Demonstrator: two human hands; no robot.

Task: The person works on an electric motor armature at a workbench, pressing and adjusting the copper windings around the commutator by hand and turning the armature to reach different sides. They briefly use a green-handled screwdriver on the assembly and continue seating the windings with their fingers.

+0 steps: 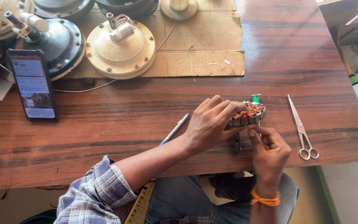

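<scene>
- Stator core point(248, 115), a ring of grey steel plates with copper-coloured windings already seated in its slots, sits at the desk's point(146, 120) near edge, propped on edge between both hands.
- Left hand point(210, 124) lies over its rim, fingers point(224, 108) curled and clamped on the core.
- Right hand point(269, 149), an orange band at the wrist, meets it from below; fingers pinched together at the underside, on what I cannot tell.
- Judging by the filled slots, the winding looks well along; a small green piece point(255, 98) and loose wire ends stick up, so finishing seems left.
- Scissors point(303, 128) lie just right, a blue pen point(175, 129) left.
- Flattened brown cardboard point(204, 54) carries round fan motor housings point(120, 49); a phone point(33, 84) shows a lit screen with a red and white strip at its top.
</scene>
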